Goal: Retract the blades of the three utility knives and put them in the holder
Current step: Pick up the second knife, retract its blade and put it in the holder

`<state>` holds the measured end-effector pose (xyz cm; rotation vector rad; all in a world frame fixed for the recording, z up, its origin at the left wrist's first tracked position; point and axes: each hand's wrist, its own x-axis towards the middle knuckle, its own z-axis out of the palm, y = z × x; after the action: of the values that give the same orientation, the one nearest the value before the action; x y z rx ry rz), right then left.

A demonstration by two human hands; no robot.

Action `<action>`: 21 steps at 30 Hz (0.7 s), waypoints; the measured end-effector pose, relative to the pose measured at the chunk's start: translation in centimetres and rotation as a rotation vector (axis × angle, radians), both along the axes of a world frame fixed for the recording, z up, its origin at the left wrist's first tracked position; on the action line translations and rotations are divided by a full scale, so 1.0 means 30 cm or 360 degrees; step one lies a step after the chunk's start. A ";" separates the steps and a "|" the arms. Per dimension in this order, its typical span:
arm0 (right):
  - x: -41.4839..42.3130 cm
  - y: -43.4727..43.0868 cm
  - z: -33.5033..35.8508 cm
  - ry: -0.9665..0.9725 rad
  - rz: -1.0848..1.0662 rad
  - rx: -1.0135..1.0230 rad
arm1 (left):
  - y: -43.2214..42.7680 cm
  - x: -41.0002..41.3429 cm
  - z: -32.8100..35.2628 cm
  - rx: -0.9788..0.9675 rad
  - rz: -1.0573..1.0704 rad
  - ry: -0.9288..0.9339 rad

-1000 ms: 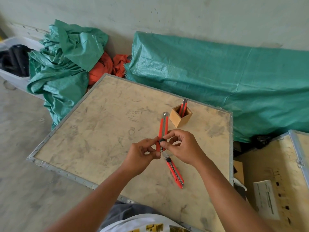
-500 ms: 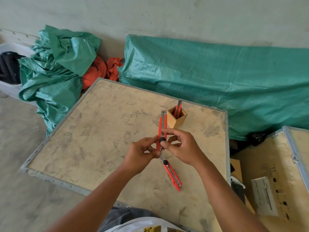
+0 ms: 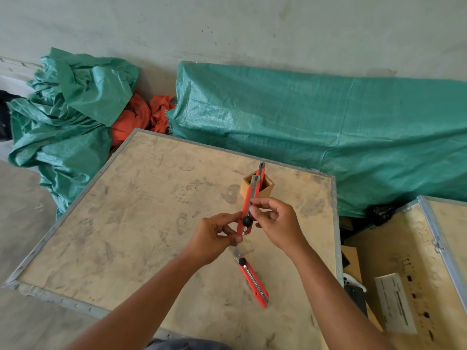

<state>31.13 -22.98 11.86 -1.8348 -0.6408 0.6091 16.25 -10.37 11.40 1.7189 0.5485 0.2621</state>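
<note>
I hold a red utility knife (image 3: 249,202) upright over the board, its black knob toward me. My left hand (image 3: 214,238) pinches its lower end and my right hand (image 3: 275,221) grips its middle from the right. Its tip reaches up in front of the small wooden holder (image 3: 267,189), where another red knife (image 3: 261,169) stands. A third red knife (image 3: 252,281) lies flat on the wooden board (image 3: 139,223) below my hands, a short length of blade showing at its upper end.
Green tarp bundles (image 3: 316,127) and orange cloth (image 3: 136,117) lie along the wall behind the board. A second wooden crate (image 3: 404,261) with a white label sits at the right. Metal edging frames the board.
The held knife has moved up and to the right, closer to the holder. My right hand's fingers have shifted higher along its body.
</note>
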 end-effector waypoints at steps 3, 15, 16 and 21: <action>0.082 0.013 -0.007 -0.0005 -0.0045 -0.0020 | 0.029 0.065 -0.006 0.0046 -0.0097 0.0062; 0.451 0.164 -0.041 -0.0291 -0.0414 -0.0022 | 0.179 0.468 -0.077 0.0362 0.0109 0.0316; 0.468 0.183 -0.059 -0.0315 -0.0446 -0.0027 | 0.188 0.497 -0.093 0.0428 0.0104 0.0374; 0.511 0.249 -0.124 -0.0447 -0.0540 -0.0087 | 0.206 0.635 -0.186 0.0621 0.0019 0.0761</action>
<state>46.45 -15.51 8.14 -2.0413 -0.4805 0.1464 35.30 -4.17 5.81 2.1742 0.9002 -0.0455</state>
